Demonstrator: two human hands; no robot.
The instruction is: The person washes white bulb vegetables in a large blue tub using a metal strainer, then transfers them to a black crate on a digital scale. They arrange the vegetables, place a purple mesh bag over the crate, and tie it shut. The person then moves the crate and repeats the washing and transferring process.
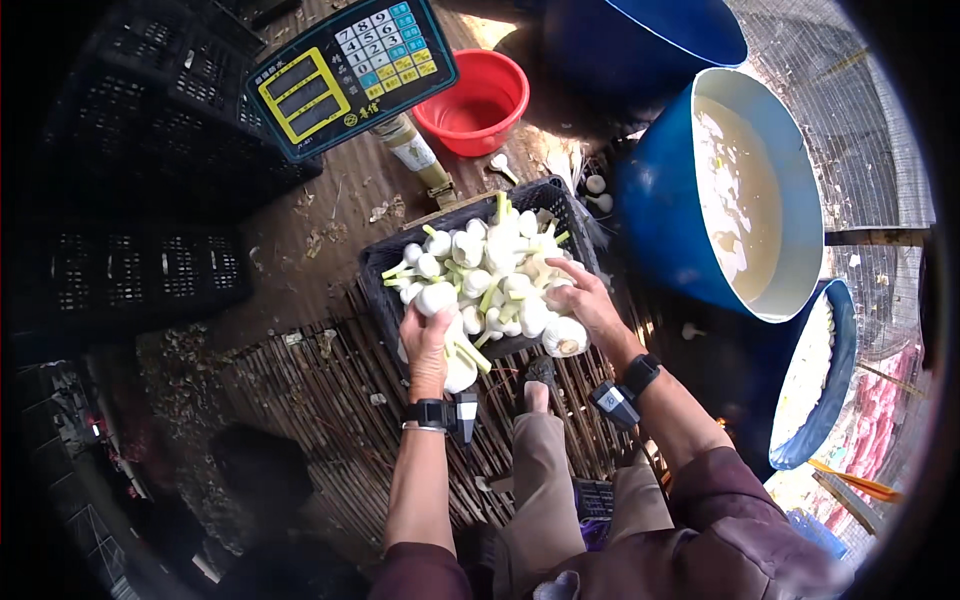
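Observation:
A black plastic crate in front of me is heaped with white garlic bulbs that have short, pale green cut stems. At the crate's left near corner, my left hand is closed around a garlic bulb. Another bulb with a stem hangs just beside its fingers, low at the crate's near side. My right hand lies over the right side of the heap, its visible fingers apart and touching bulbs. Just below that hand is a large bulb with its root end turned up; the lower fingers are hidden.
A scale display with keypad stands on a post behind the crate, beside a red basin. To the right is a blue drum of cloudy water, with a smaller blue tub nearer. Black crates are stacked left.

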